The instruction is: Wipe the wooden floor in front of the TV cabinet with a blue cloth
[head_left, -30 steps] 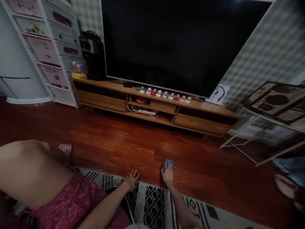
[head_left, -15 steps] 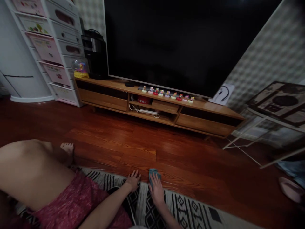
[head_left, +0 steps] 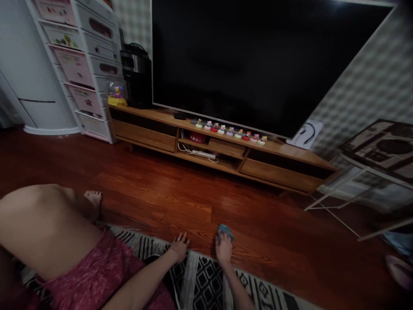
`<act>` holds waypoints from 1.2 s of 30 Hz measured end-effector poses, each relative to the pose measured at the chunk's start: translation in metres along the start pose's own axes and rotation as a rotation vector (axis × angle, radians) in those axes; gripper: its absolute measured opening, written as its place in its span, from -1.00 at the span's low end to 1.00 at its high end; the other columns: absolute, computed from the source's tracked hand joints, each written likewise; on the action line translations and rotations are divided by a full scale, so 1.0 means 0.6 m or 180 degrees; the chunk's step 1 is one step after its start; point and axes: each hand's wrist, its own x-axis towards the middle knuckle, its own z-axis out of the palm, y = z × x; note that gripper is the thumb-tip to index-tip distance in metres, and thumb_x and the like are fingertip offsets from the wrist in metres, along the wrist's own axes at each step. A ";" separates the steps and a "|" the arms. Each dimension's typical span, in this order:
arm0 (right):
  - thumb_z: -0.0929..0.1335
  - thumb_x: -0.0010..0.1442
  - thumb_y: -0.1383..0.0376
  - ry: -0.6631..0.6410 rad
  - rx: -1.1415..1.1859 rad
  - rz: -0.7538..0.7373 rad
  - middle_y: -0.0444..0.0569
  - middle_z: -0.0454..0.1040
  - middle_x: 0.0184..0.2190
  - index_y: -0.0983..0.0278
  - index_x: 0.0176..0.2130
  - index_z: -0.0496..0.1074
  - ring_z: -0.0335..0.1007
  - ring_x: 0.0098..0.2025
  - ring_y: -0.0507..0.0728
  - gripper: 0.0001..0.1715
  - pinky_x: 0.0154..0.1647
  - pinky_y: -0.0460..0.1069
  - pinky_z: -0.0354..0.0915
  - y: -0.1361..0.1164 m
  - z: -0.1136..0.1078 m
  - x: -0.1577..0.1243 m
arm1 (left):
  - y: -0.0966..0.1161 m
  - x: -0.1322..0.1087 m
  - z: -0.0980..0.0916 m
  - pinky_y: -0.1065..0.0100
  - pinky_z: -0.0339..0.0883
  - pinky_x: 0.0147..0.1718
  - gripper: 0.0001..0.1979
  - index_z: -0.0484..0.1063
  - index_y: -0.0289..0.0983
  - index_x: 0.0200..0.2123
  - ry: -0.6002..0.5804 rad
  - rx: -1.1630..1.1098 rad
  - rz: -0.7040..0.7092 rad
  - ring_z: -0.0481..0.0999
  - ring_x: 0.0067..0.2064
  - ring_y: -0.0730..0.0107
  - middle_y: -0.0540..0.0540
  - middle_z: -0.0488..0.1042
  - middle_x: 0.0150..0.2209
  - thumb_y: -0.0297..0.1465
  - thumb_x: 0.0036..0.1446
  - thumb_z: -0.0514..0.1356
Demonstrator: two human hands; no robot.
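On the red-brown wooden floor [head_left: 155, 189], just past the far edge of the patterned rug [head_left: 209, 282]: one blue cloth [head_left: 226, 231], crumpled, under the right hand [head_left: 223, 250]. Right hand: fingers laid over the near part of the cloth; whether clamped on it or only pressing, cannot be told. At the rug's far edge, left of the cloth and apart from it: the left hand [head_left: 179, 247], palm down, fingers slightly apart. Near the rug's far left corner: one bent bare leg [head_left: 48, 224], its foot [head_left: 93, 198] on the floor. Across the floor: a low wooden TV stand [head_left: 151, 137]. Along its front edge, about the middle: nine small figurines [head_left: 231, 131], in a row. At its left end: a clear globe with yellow base [head_left: 117, 101]; a black appliance [head_left: 137, 79]. Behind the figurines: a large television [head_left: 258, 56], screen dark. At the right: a pink slipper [head_left: 400, 271].
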 end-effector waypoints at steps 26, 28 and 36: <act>0.23 0.09 0.45 -0.0546 -0.0085 -0.0585 0.06 0.19 0.37 0.24 0.30 0.32 0.08 0.40 0.22 -0.22 0.33 0.13 0.16 -0.065 0.059 -0.078 | -0.006 0.012 0.012 -0.20 -0.06 0.32 -0.22 0.07 -0.12 0.42 0.0048 -0.0096 -0.0031 -0.17 0.47 -0.06 -0.18 -0.22 0.49 -0.25 0.12 0.14; 0.24 0.11 0.44 -0.0561 -0.0081 -0.0684 0.03 0.20 0.37 0.19 0.29 0.33 0.10 0.40 0.20 -0.24 0.30 0.11 0.21 -0.084 0.056 -0.085 | -0.008 0.009 0.011 -0.22 -0.06 0.32 -0.21 0.05 -0.10 0.42 0.0030 -0.0092 -0.0030 -0.17 0.47 -0.06 -0.17 -0.24 0.50 -0.27 0.10 0.14; 0.12 0.14 0.57 -0.0463 -0.0611 0.0181 0.22 0.33 0.28 0.36 0.27 0.33 0.35 0.26 0.19 -0.24 0.16 0.05 0.34 0.027 -0.088 0.111 | -0.010 0.000 0.001 -0.28 -0.10 0.31 -0.18 0.03 -0.09 0.42 -0.0049 -0.0138 -0.0012 -0.20 0.48 -0.01 -0.15 -0.27 0.50 -0.34 0.07 0.14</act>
